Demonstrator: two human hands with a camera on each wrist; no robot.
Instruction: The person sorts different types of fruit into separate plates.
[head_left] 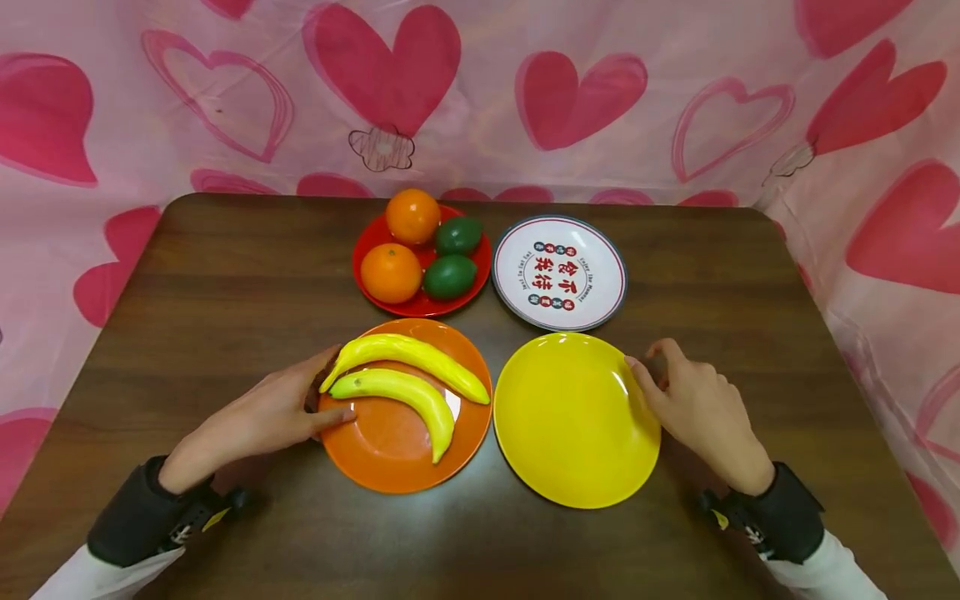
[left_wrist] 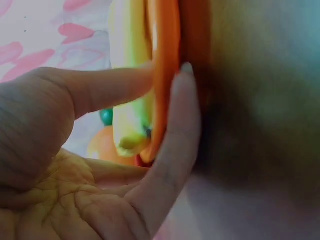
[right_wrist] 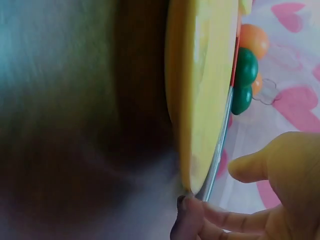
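Observation:
My left hand [head_left: 266,412] pinches the left rim of an orange plate [head_left: 382,442], thumb over the top and fingers under the edge in the left wrist view. Two yellow bananas lie on that plate, a longer banana [head_left: 412,354] behind and a greener-tinged banana [head_left: 401,389] in front. To the right sits a bare yellow plate [head_left: 573,425]. At its right rim is my right hand [head_left: 705,408], its fingertips right at the edge. In the right wrist view the thumb [right_wrist: 247,167] stands apart from the yellow plate.
Behind the orange plate, a red plate [head_left: 420,307] carries two oranges [head_left: 392,273] and two green fruits [head_left: 450,277]. Beside it lies a white plate [head_left: 517,267] with red lettering. A heart-patterned cloth [head_left: 480,92] hangs around the brown wooden table [head_left: 697,283].

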